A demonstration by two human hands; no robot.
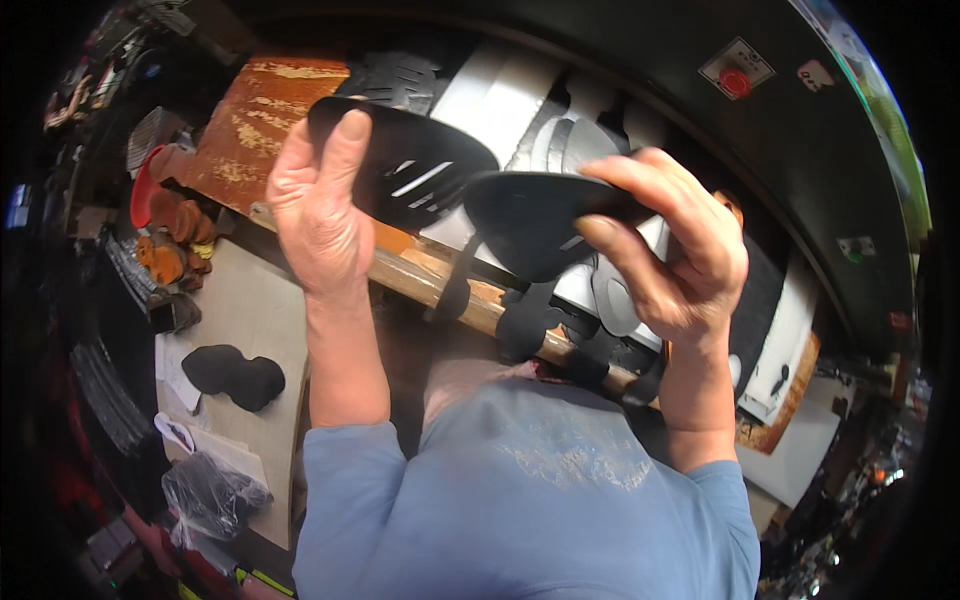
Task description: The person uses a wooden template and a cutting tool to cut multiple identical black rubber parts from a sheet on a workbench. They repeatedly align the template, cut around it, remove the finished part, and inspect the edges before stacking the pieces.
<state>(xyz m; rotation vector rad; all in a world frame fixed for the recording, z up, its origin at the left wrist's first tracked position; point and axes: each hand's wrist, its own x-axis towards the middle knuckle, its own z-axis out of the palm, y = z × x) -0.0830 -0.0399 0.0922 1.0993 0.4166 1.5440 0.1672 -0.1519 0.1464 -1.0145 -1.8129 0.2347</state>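
Note:
Raised in front of me, my left hand (pixel 325 200) pinches a thin black sheet piece with slits (pixel 410 160) by its left end, thumb on top. Pale light comes through several slanted slits near its right end. Close beside it, my right hand (pixel 680 240) grips a second black sheet piece (pixel 530 220) between thumb and fingers at its right side. This one is rounded and flat, with a small slit near my thumb. The edges of the two pieces overlap or nearly meet; I cannot tell if they touch.
Behind my hands lie white boards (pixel 510 90), rounded grey pieces (pixel 575 145) and hanging black pieces (pixel 525 320) on a wooden-edged bench. A dark machine panel carries a red button (pixel 733 83). At left, a side table (pixel 245 310) holds a black insole-shaped piece (pixel 233 375) and a plastic bag (pixel 212 495).

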